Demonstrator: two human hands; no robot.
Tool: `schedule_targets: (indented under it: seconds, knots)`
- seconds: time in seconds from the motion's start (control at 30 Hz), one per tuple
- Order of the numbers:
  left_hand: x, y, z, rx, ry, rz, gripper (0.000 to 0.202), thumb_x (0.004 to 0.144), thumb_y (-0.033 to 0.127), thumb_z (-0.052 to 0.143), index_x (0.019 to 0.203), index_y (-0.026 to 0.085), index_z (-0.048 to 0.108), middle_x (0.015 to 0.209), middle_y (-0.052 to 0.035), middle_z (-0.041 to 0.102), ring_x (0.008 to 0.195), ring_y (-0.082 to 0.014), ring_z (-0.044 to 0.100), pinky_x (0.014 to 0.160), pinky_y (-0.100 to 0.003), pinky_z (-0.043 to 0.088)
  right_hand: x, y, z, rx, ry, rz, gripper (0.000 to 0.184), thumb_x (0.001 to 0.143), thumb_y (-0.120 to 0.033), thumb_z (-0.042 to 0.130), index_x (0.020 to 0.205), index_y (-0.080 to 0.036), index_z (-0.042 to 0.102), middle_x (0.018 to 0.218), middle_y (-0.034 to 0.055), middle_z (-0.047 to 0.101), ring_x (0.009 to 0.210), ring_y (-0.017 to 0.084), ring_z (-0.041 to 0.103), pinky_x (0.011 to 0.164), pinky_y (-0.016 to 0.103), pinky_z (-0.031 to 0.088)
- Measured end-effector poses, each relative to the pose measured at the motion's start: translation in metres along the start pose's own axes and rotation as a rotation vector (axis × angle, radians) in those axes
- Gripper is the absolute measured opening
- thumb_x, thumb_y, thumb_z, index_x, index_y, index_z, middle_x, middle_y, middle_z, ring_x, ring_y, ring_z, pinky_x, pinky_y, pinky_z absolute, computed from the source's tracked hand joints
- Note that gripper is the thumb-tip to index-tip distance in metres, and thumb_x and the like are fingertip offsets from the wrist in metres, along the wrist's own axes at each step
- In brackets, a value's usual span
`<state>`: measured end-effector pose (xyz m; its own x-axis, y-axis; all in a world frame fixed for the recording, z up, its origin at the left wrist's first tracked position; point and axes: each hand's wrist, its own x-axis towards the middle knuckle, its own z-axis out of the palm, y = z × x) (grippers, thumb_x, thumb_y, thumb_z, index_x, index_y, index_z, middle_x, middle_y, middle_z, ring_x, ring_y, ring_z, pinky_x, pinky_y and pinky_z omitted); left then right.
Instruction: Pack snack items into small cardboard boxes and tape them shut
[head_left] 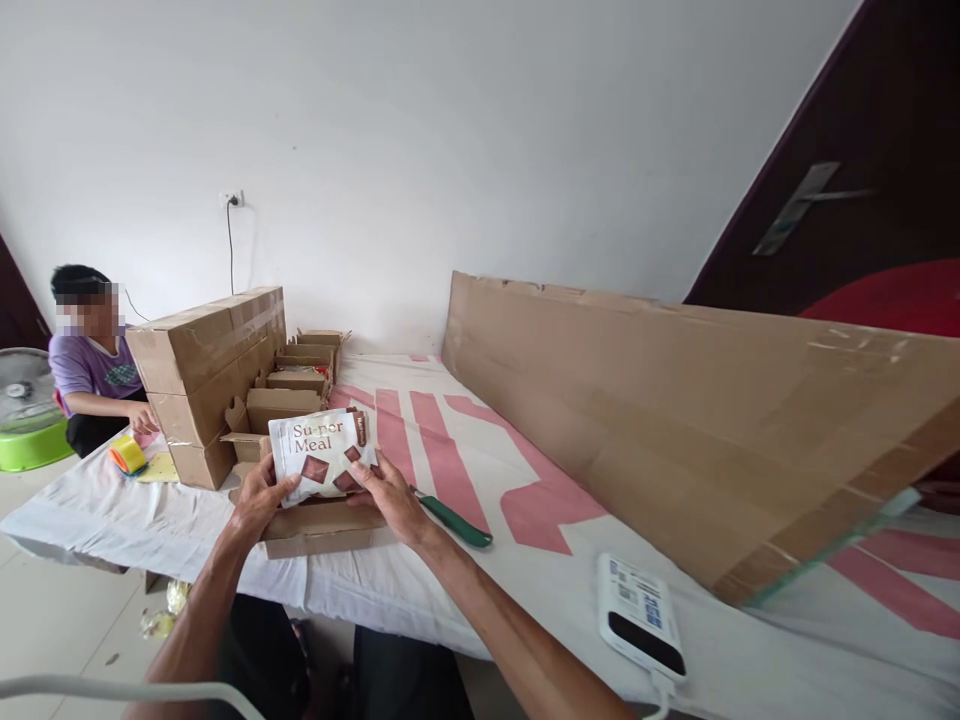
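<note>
A white food pouch (321, 446) printed "Super Meal", with brown squares on its front, is held upright between my two hands. My left hand (261, 492) grips its lower left side, thumb on the front. On the right side, my right hand (390, 496) pinches it with the thumb in front and the fingers behind. Just below the pouch stands a small cardboard box (319, 541), whose inside is mostly hidden by the pouch and hands. Beyond it runs a row of open cardboard boxes (285, 405). A green-handled tool (457, 522) lies right of my right hand.
Closed cartons (196, 385) are stacked at the left. A large cardboard panel (637, 410) stands along the right. A white device (641, 615) with a cable lies near the front edge. Beyond the cartons, a person (97, 365) sits by yellow tape (129, 455).
</note>
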<state>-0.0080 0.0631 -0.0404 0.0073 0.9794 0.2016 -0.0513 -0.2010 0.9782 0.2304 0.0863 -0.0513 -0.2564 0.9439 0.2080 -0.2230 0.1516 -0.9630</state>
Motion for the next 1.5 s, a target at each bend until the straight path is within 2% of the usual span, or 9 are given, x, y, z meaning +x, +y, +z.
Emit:
schedule_targets:
  seconds: [0.13,0.27,0.47,0.6,0.9,1.5]
  knots:
    - [0.011,-0.002,-0.006,0.070,-0.009,0.034,0.071,0.072,0.056,0.095,0.126,0.015,0.075,0.123,-0.0148,0.082,0.113,-0.0375,0.075,0.094,-0.042,0.059,0.009,0.006,-0.001,-0.061,-0.004,0.009,0.058,0.084,-0.065,0.078,0.125,-0.027,0.067,0.122,0.0078,0.079,0.108,0.030,0.078,0.070,0.038,0.070]
    - [0.021,-0.009,-0.010,0.128,-0.010,0.060,0.071,0.074,0.056,0.092,0.128,0.014,0.073,0.122,-0.0134,0.081,0.110,-0.0328,0.073,0.091,-0.039,0.058,0.019,0.015,-0.003,-0.146,0.040,0.010,0.055,0.083,-0.066,0.077,0.120,-0.026,0.066,0.122,0.0084,0.077,0.107,0.030,0.078,0.076,0.041,0.071]
    - [0.022,-0.017,-0.010,0.179,0.019,0.016,0.064,0.076,0.055,0.089,0.125,0.018,0.071,0.110,-0.0081,0.078,0.098,-0.0280,0.070,0.072,-0.032,0.058,0.023,0.028,-0.004,-0.184,0.111,0.014,0.051,0.085,-0.062,0.075,0.119,-0.026,0.062,0.116,0.0080,0.077,0.101,0.030,0.079,0.079,0.044,0.071]
    - [0.022,-0.020,-0.010,0.214,0.039,-0.027,0.067,0.073,0.056,0.089,0.125,0.018,0.070,0.108,-0.0083,0.076,0.094,-0.0273,0.068,0.063,-0.030,0.056,0.024,0.033,-0.005,-0.223,0.180,0.051,0.051,0.084,-0.060,0.075,0.120,-0.026,0.062,0.115,0.0071,0.074,0.099,0.028,0.078,0.078,0.041,0.071]
    - [0.025,-0.026,-0.014,0.233,0.029,-0.028,0.068,0.074,0.061,0.087,0.124,0.019,0.071,0.109,-0.0091,0.075,0.096,-0.0281,0.068,0.064,-0.031,0.056,0.023,0.025,-0.003,-0.181,0.142,0.037,0.047,0.083,-0.059,0.078,0.114,-0.027,0.065,0.108,0.0071,0.079,0.096,0.031,0.080,0.079,0.045,0.071]
    - [0.022,-0.020,-0.010,0.206,0.013,-0.043,0.069,0.077,0.058,0.087,0.129,0.017,0.069,0.113,-0.0110,0.076,0.095,-0.0278,0.069,0.065,-0.031,0.056,0.026,0.024,-0.002,-0.193,0.149,0.062,0.039,0.083,-0.056,0.078,0.105,-0.027,0.064,0.101,0.0053,0.079,0.090,0.029,0.080,0.077,0.043,0.070]
